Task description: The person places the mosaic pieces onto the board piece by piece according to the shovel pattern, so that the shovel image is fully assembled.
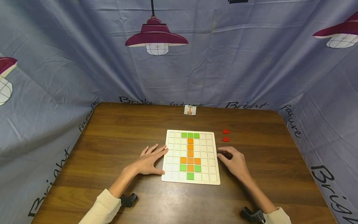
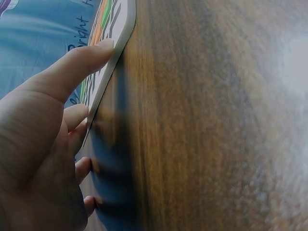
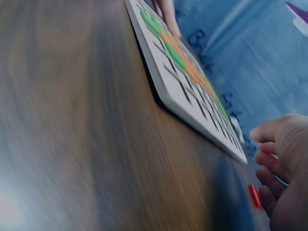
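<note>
A white square grid board (image 1: 173, 175) lies flat on the table, with green tiles (image 1: 190, 176) and orange tiles (image 1: 190, 153) set in its middle columns. Its left edge is touched by the thumb and a fingertip of my left hand (image 1: 146, 162), whose fingers are spread. In the left wrist view that thumb (image 2: 79, 62) lies over the board's rim. Just off the board's right edge is my right hand (image 1: 236, 163), fingers loosely bent and nothing visible between them. Beyond it lie two small red pieces (image 1: 225, 139), one behind the other.
A small printed card (image 1: 190, 110) with a grid picture lies at the back edge of the wooden table (image 1: 126, 124). Blue-grey curtains (image 1: 201, 68) with printed lamps and lettering surround the table. A dark device (image 1: 129, 200) is at the left wrist, another (image 1: 252, 215) at the right.
</note>
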`<state>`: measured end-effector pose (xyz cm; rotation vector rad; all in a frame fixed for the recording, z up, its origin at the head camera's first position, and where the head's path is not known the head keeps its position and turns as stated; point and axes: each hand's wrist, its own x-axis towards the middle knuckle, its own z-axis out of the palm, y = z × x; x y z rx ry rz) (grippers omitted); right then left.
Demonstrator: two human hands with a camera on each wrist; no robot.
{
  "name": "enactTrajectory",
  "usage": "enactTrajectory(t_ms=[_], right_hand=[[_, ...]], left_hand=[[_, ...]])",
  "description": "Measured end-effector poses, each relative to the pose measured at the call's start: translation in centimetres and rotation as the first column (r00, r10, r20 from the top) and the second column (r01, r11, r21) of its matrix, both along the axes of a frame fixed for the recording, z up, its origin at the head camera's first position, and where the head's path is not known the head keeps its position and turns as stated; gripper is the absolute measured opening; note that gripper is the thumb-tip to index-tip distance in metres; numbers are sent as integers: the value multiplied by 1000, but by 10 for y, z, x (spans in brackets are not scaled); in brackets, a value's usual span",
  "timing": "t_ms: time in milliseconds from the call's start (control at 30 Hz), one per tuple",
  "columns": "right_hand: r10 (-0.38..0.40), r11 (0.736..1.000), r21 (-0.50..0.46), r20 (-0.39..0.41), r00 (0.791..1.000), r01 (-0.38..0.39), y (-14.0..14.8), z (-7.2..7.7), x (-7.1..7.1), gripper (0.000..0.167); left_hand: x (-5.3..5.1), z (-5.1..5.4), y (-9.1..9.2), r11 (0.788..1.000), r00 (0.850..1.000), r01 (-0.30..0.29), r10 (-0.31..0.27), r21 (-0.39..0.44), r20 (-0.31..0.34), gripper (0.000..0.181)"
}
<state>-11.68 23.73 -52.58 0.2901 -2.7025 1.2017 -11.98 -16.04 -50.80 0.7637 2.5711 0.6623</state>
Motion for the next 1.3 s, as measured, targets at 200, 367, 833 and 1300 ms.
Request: enactTrajectory(t_ms=[200, 367, 833, 1300], right_hand=[[-94, 995, -20, 51, 994, 95, 20, -6, -14, 28], [-123, 989, -65, 102, 987, 130, 29, -14, -24, 33], [-179, 984, 8, 57, 982, 179, 30, -15, -49, 35], [-159, 985, 67, 24, 987, 157, 26, -18, -64, 36]], left_hand=[[0, 0, 0, 1000, 1000, 0, 0, 1, 1, 96], [0, 0, 0, 1000, 1000, 1, -1, 6, -2, 95], [0, -1, -1, 1000, 1000, 2, -2, 2, -12, 94], [0, 0, -1, 1000, 1000, 9, -9, 17, -3, 93]])
